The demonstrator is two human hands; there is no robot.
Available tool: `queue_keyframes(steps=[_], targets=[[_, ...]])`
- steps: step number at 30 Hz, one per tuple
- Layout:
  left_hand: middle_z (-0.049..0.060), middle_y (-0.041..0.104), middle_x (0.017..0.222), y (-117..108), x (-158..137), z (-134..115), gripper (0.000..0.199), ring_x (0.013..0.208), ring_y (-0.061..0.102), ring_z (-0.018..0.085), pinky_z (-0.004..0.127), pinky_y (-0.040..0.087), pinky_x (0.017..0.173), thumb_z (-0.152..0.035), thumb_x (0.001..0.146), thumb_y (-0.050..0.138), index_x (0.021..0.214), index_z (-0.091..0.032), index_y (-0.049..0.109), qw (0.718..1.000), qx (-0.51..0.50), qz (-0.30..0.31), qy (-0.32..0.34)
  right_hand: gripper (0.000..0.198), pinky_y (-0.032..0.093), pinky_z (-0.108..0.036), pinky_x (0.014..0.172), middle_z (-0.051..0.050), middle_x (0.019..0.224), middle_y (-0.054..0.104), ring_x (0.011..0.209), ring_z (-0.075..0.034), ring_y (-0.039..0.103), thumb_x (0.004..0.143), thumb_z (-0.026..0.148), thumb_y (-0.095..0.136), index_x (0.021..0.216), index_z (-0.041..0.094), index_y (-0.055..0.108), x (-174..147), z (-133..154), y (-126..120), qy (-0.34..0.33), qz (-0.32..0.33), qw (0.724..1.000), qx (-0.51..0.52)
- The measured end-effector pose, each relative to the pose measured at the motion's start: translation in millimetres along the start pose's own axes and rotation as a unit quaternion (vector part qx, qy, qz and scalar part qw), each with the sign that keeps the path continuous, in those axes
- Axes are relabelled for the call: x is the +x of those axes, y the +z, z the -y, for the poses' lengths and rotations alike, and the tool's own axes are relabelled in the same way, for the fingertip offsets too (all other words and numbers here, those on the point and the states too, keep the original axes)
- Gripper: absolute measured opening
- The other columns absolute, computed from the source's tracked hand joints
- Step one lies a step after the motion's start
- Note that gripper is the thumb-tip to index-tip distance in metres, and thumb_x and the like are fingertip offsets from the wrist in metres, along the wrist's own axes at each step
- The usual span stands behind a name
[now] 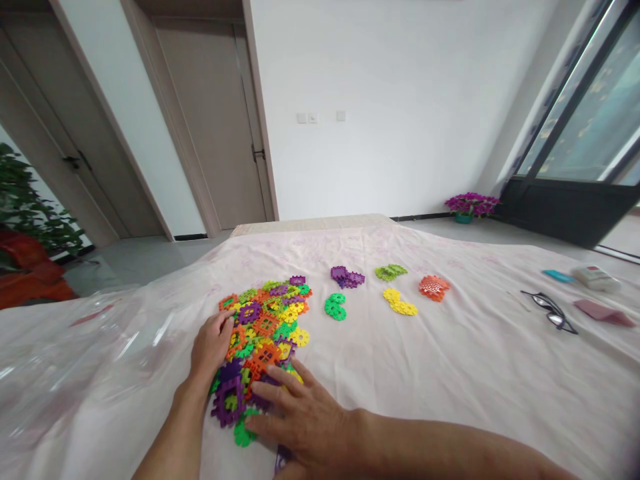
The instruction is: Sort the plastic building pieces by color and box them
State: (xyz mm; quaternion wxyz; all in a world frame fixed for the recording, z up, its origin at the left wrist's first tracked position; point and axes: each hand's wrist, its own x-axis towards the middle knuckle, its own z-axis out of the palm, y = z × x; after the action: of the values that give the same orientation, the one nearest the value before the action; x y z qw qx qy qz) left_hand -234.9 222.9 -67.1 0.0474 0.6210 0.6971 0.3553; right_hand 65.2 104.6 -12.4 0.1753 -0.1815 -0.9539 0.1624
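A heap of plastic interlocking building pieces (267, 325), in orange, purple, green and yellow, lies in front of me. Some pieces are square with notched edges, others are round like flowers. Against the heap's left edge rests my left hand (213, 343), loosely bent, with no piece seen in its grasp. My right hand (307, 417) lies over the near right side of the heap, fingers spread, touching the pieces and hiding some of them. Under its palm shows part of a purple piece (283, 459). A green round piece (244, 430) is by its fingertips.
Small sorted groups lie beyond: purple squares (346, 277), green rounds (335, 307), lime pieces (391, 271), yellow rounds (400, 303), orange pieces (434, 287). Glasses (553, 312), a pink cloth (604, 311) and a tissue pack (595, 278) sit right. Clear plastic (110, 353) spreads left.
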Motion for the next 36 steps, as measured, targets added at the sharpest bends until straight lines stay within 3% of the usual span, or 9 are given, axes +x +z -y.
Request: queue_keyframes(steps=[7,11,14,16,19,25,36], targets=[[0.008,0.067,0.128,-2,-2,-3,0.046,0.121,0.060,0.024,0.036,0.044,0.105,-0.043,0.092,0.038,0.118,-0.021,0.069,1.000,0.001,0.007,-0.005,0.031,0.013,-0.053,0.121,0.000,0.159,0.035,0.148,-0.026,0.023,0.095,0.044,0.057,0.124,0.036,0.064,24,-59,-8,0.053,-0.011,0.995,-0.090],[0.009,0.067,0.128,-2,-2,-3,0.046,0.121,0.060,0.024,0.037,0.044,0.106,-0.043,0.092,0.039,0.117,-0.020,0.069,1.000,0.001,0.010,-0.004,0.024,0.028,-0.043,0.116,-0.003,0.149,0.049,0.137,-0.024,0.042,0.093,0.041,0.062,0.113,0.032,0.071,22,-82,-14,0.027,-0.095,0.994,-0.046],[0.008,0.066,0.128,-1,-1,-2,0.046,0.122,0.059,0.024,0.036,0.043,0.108,-0.043,0.092,0.039,0.118,-0.020,0.069,1.000,0.002,0.009,-0.003,0.023,0.041,-0.037,0.103,-0.006,0.126,0.065,0.117,-0.021,0.057,0.097,0.033,0.055,0.113,0.027,0.070,9,-91,-18,0.109,-0.207,0.972,-0.003],[0.008,0.066,0.128,0,-1,-1,0.047,0.122,0.059,0.024,0.037,0.043,0.107,-0.044,0.092,0.039,0.119,-0.020,0.069,1.000,0.003,0.010,-0.006,0.022,0.045,-0.033,0.093,-0.007,0.108,0.069,0.103,-0.020,0.061,0.095,0.028,0.057,0.111,0.024,0.070,0,-95,-20,0.199,-0.236,0.951,-0.005],[0.009,0.066,0.128,0,-1,-1,0.048,0.122,0.059,0.025,0.038,0.043,0.107,-0.044,0.092,0.038,0.120,-0.019,0.069,1.000,0.005,0.014,-0.007,0.022,0.044,-0.031,0.086,-0.005,0.096,0.069,0.095,-0.020,0.060,0.089,0.033,0.065,0.106,0.021,0.072,-9,-99,-24,0.273,-0.194,0.942,-0.030],[0.009,0.066,0.127,1,0,0,0.048,0.121,0.059,0.024,0.037,0.043,0.107,-0.044,0.092,0.039,0.119,-0.019,0.069,1.000,0.003,0.010,-0.006,0.042,0.038,-0.034,0.086,-0.006,0.106,0.066,0.100,-0.023,0.054,0.078,0.054,0.075,0.107,0.024,0.071,-3,-92,-21,0.252,-0.124,0.956,-0.083],[0.009,0.067,0.127,0,0,0,0.047,0.121,0.060,0.024,0.036,0.044,0.106,-0.043,0.092,0.038,0.118,-0.019,0.069,1.000,0.006,0.010,-0.002,0.015,0.039,-0.029,0.081,-0.001,0.091,0.069,0.089,-0.018,0.058,0.081,0.027,0.068,0.095,0.020,0.066,5,-88,-9,0.275,-0.185,0.944,0.003]])
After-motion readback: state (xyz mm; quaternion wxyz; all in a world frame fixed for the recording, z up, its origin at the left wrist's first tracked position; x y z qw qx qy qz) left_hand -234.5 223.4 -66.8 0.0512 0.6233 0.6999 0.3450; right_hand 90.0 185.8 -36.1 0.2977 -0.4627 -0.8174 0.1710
